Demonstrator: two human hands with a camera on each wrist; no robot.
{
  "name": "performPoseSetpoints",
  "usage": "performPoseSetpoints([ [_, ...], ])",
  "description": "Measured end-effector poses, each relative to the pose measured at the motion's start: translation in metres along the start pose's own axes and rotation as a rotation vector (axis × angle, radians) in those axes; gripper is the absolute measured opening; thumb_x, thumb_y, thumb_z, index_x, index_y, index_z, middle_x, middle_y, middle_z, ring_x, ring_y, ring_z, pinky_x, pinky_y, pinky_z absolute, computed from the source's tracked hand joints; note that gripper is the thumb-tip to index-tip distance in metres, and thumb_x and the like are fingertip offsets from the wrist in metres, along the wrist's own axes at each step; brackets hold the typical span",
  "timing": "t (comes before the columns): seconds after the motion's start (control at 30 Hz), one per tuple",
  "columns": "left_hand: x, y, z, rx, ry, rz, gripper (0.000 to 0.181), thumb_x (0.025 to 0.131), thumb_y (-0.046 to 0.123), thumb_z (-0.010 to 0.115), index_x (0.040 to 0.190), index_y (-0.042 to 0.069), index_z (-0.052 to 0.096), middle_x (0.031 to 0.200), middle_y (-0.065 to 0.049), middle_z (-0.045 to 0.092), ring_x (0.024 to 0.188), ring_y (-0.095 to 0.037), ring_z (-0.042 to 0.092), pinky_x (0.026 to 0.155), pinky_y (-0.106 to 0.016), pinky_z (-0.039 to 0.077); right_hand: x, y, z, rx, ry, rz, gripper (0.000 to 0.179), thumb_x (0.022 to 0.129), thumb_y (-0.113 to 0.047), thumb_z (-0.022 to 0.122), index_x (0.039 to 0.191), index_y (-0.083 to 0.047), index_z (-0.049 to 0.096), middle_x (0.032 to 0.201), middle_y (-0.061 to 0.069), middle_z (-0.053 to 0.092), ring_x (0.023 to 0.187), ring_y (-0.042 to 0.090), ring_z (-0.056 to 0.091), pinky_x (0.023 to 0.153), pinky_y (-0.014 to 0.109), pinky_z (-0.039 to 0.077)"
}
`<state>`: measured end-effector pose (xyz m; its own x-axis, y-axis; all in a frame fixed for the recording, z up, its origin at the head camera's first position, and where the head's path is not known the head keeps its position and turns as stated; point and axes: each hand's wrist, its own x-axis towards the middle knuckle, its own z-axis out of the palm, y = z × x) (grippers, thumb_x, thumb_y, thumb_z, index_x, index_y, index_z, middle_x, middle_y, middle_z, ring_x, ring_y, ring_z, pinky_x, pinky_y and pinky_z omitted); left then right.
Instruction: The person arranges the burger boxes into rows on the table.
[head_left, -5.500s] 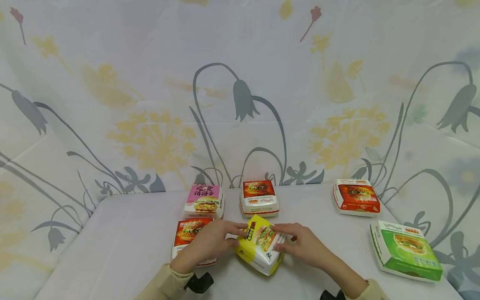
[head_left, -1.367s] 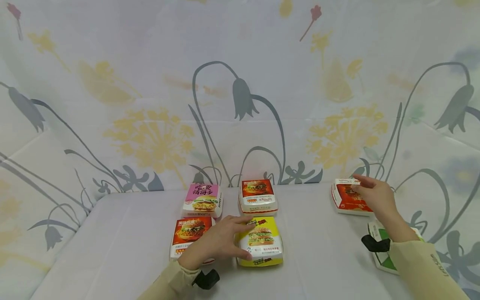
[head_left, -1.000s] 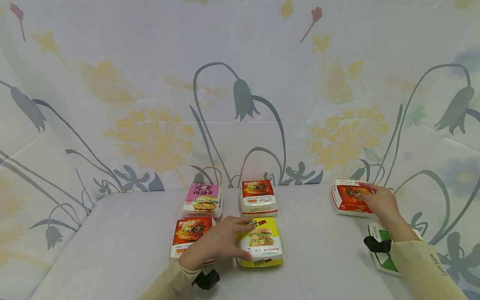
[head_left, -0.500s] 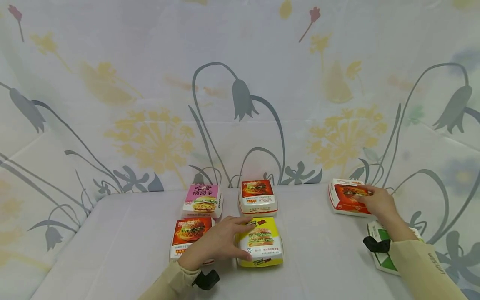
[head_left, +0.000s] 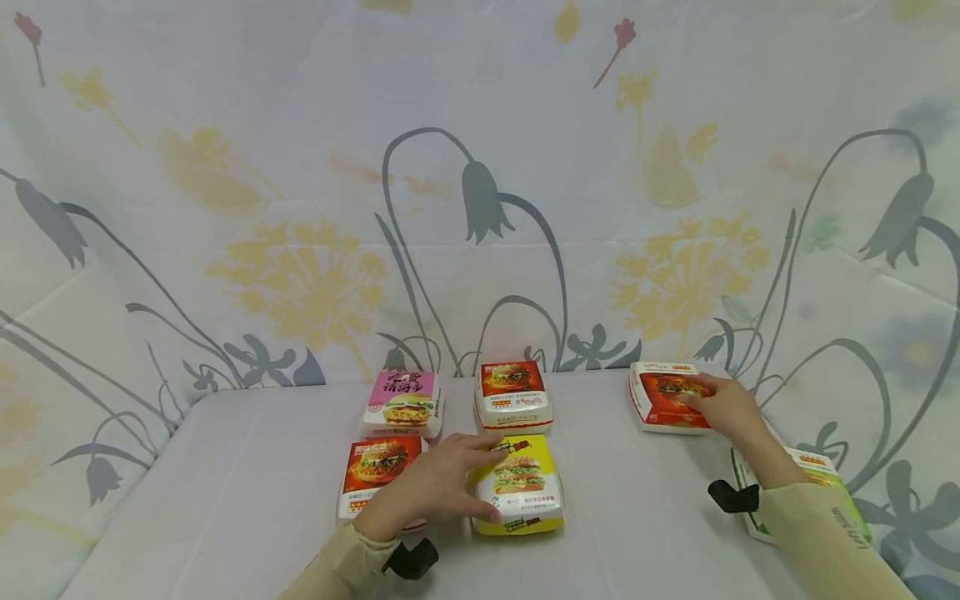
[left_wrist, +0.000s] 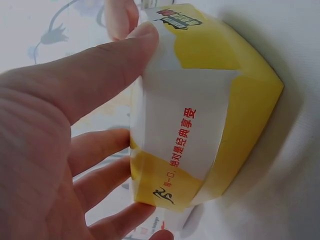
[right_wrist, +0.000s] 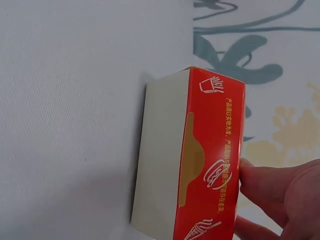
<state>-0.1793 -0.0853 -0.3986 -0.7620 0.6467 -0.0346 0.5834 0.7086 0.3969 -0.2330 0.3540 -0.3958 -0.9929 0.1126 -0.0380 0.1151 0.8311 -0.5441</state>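
At the right rear of the white table, my right hand (head_left: 731, 407) holds a red burger box (head_left: 667, 402) by its top, with the thumb on the printed face. In the right wrist view the red side of this burger box (right_wrist: 215, 150) shows, with the thumb against its top edge. My left hand (head_left: 435, 483) rests on the left part of a yellow burger box (head_left: 521, 487), fingers spread. The left wrist view shows the left thumb and fingertips touching the edges of that yellow box (left_wrist: 185, 125).
A pink burger box (head_left: 405, 404) and a red-and-white burger box (head_left: 513, 396) stand at the back. Another red-and-white box (head_left: 375, 467) lies partly behind my left forearm. A green burger box (head_left: 813, 467) is partly hidden by the right sleeve. A flowered cloth (head_left: 480, 292) hangs behind.
Earlier both hands were at the yellow box, which was then turned askew; it now sits straight. My right hand has since reached the red box and moved it left. The left hand stays put.
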Motion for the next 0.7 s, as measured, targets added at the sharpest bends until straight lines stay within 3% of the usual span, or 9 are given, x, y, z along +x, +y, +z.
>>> performPoseSetpoints([
  [0.7,0.002,0.004,-0.006,0.029,-0.014,0.004,0.091,0.074,0.062,0.079,0.150,0.024,0.047,0.156,0.009,0.040,0.136,-0.022,0.042,0.107,-0.045,0.041,0.005,-0.046,0.042,0.079,-0.035,-0.094,0.055,0.098,-0.027,0.062,0.143,0.003,0.049,0.152,0.030,0.034,0.133,0.055,0.032,0.102,0.066,0.034],
])
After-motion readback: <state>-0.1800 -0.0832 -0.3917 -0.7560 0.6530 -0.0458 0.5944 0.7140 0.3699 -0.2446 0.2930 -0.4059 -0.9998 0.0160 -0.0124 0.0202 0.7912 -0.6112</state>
